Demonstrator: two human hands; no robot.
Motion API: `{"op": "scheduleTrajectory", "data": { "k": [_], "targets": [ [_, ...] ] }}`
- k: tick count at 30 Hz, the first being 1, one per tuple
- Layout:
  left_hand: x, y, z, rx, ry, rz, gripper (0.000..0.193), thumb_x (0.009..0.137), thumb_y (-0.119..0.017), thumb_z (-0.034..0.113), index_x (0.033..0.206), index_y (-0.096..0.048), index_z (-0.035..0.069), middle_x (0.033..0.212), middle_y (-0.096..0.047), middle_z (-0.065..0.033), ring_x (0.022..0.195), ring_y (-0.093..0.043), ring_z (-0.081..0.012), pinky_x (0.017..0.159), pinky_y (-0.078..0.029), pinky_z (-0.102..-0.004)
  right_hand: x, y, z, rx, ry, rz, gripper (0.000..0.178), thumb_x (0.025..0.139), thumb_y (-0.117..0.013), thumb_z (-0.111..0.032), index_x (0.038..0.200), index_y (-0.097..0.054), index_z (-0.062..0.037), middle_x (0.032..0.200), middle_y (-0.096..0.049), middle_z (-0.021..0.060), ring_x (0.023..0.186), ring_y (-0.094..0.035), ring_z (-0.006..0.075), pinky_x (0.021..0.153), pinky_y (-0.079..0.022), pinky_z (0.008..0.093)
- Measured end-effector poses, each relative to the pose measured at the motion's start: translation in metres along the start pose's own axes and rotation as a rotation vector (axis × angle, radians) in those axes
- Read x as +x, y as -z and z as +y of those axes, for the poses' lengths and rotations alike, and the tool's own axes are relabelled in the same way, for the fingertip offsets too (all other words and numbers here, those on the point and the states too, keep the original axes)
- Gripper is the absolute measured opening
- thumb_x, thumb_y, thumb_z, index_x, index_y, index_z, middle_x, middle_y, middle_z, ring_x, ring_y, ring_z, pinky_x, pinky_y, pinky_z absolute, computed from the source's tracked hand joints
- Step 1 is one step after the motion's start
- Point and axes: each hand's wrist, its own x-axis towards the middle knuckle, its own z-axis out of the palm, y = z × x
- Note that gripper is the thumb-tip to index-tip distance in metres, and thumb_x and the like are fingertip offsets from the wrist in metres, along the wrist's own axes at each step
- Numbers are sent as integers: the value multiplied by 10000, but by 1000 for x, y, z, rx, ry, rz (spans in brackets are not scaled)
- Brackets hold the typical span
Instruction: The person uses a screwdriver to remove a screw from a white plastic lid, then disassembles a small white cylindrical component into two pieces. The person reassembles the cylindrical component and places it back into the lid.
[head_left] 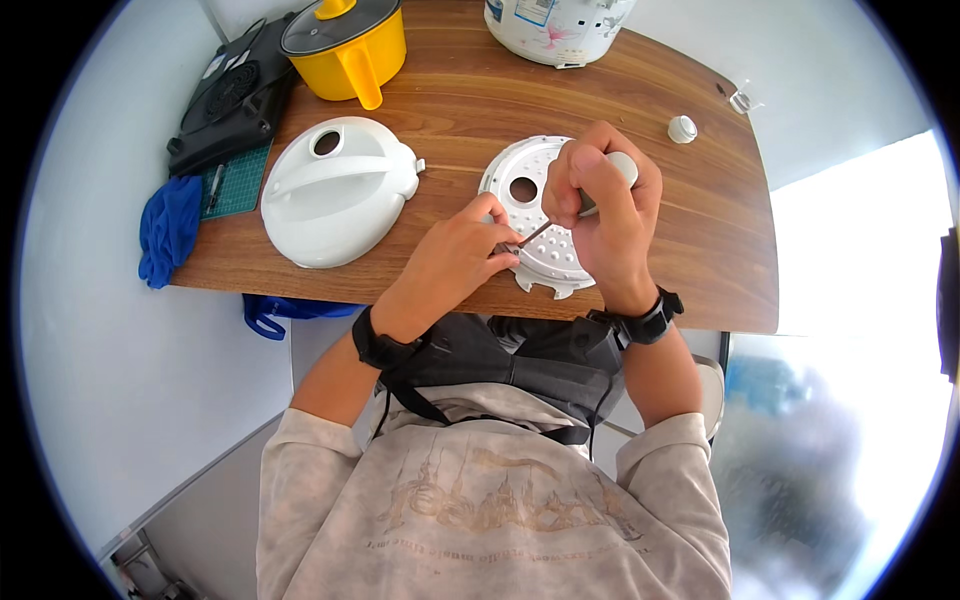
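My right hand (608, 200) is closed round the pale handle of a screwdriver (537, 233). Its thin shaft slants down to the left and ends close to my left fingertips. A round white perforated inner lid plate (555, 252) lies flat on the table under both hands, with a round hole in its upper left part and tabs along the near rim. Over its left edge, my left hand (450, 258) pinches at the shaft's tip; what sits between those fingers is too small to tell. Part of the plate is hidden behind my right hand.
A white domed outer lid (345, 205) with a handle lies to the left. Behind it stand a yellow pot (355, 62) and a black appliance (235, 95) over a green mat (240, 178). A blue cloth (170, 228), a white cap (682, 129) and a white floral cooker body (550, 30) lie around.
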Motion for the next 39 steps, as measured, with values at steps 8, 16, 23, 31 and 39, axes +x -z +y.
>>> {"op": "scheduleTrajectory", "data": {
  "k": [8, 16, 23, 31, 39],
  "targets": [
    [0, -2, -2, -27, -4, 20, 187, 815, -766, 156, 983, -753, 77, 997, -558, -53, 813, -644, -251, 718, -518, -376, -8, 3, -3, -77, -13, -68, 260, 885, -497, -271, 927, -476, -16, 753, -529, 110, 629, -488, 171, 590, -423, 316],
    [0, -1, -1, -15, 6, 9, 199, 808, -775, 154, 989, -752, 76, 995, -559, -52, 814, -645, -252, 721, -520, -377, -10, 5, -1, -7, 49, -39, 159, 906, -468, -141, 969, -523, -5, 739, -570, 76, 678, -503, 123, 635, -426, 267],
    [1, -1, 0, 4, 9, 3, 205, 810, -775, 162, 994, -751, 75, 996, -558, -56, 826, -642, -256, 730, -519, -377, -10, 8, 4, -26, 58, -27, 162, 947, -478, -166, 985, -518, -14, 756, -573, 71, 692, -509, 119, 648, -425, 264],
    [0, -1, -2, 9, 5, 12, 202, 802, -779, 160, 989, -758, 86, 996, -560, -52, 825, -644, -254, 728, -520, -377, -21, 10, 5, -53, 75, -16, 167, 963, -489, -168, 1050, -496, -26, 846, -573, 68, 759, -509, 123, 701, -434, 279],
    [0, -2, -3, 24, -10, 32, 210, 796, -782, 157, 993, -758, 88, 1012, -571, -51, 835, -652, -257, 735, -525, -377, -22, 15, -17, -193, 37, -341, 298, 955, -507, -134, 1200, -551, 29, 1078, -621, 125, 981, -573, 191, 871, -472, 329]
  ]
}}
